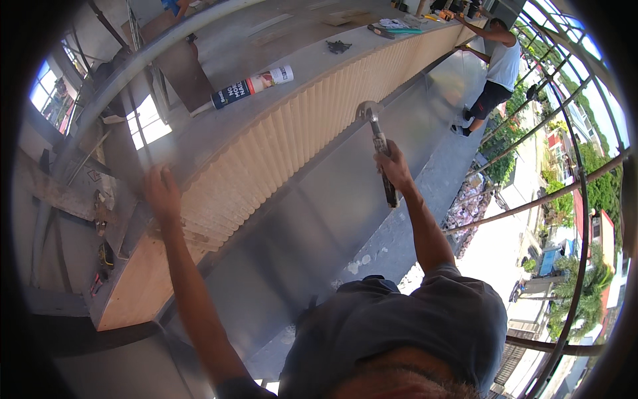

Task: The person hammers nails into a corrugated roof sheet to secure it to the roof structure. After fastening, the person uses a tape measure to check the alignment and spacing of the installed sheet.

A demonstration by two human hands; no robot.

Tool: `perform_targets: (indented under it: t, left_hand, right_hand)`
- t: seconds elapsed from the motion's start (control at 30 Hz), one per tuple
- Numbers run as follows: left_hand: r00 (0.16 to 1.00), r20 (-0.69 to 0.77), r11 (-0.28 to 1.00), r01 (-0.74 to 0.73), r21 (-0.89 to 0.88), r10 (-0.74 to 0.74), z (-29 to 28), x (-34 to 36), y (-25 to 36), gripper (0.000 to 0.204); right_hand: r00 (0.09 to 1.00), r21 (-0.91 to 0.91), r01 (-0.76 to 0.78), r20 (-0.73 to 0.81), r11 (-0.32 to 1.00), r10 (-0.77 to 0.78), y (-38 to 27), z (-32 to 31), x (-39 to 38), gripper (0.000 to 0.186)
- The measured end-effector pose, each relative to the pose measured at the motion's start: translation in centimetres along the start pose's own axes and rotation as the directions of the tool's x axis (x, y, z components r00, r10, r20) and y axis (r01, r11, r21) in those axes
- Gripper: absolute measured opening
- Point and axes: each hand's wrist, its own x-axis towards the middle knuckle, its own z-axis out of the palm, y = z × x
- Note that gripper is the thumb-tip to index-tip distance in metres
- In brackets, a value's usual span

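My right hand is closed round the grip of a hammer, its metal head held up over the grey sheet below the fluted panel. My left hand is at the left part of the ledge's top edge, beside the pale fluted wooden panel; its fingers are blurred, and I cannot tell what, if anything, they hold. A dark-labelled adhesive cartridge lies on the grey ledge above the panel, with a small dark heap farther right.
A co-worker stands at the panel's far end, near tools. Curved scaffold poles line the open right side, above a drop to trees and roofs. A smooth grey sheet runs below the panel. Pliers and other tools lie at the left.
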Motion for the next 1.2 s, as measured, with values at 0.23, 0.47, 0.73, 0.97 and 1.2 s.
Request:
perform_targets:
  t: [0.23, 0.47, 0.73, 0.97, 1.2]
  left_hand:
    - [0.995, 0.017, 0.995, 0.102, 0.008, -0.102, 0.7, -0.1, 0.2, 0.02]
    - [0.998, 0.011, 0.997, 0.065, 0.05, -0.066, 0.6, -0.1, 0.2, 0.018]
    - [0.989, 0.053, 0.99, 0.132, 0.044, -0.135, 1.1, -0.1, 1.3, 0.016]
    - [0.986, -0.124, 0.994, 0.109, -0.026, -0.111, 0.7, 0.6, 1.6, 0.011]
    - [0.971, -0.223, 0.995, 0.095, 0.043, -0.083, 0.1, -1.2, 0.8, 0.015]
  right_hand:
    - [0.918, -0.687, 0.334, 0.084, 0.645, -0.387, -12.8, 6.9, 22.5, 0.037]
    - [0.9, -0.846, 0.434, 0.394, 0.311, -0.184, -12.0, 10.4, 30.3, 0.046]
    - [0.885, -0.821, 0.464, 0.41, 0.333, -0.22, -10.8, 9.5, 30.1, 0.051]
    - [0.528, -0.682, 0.678, 0.193, 0.275, -0.827, -14.1, 11.4, 26.7, 0.055]
    - [0.343, -0.233, 0.914, 0.011, 0.331, -0.939, -16.1, 22.4, 13.4, 0.024]
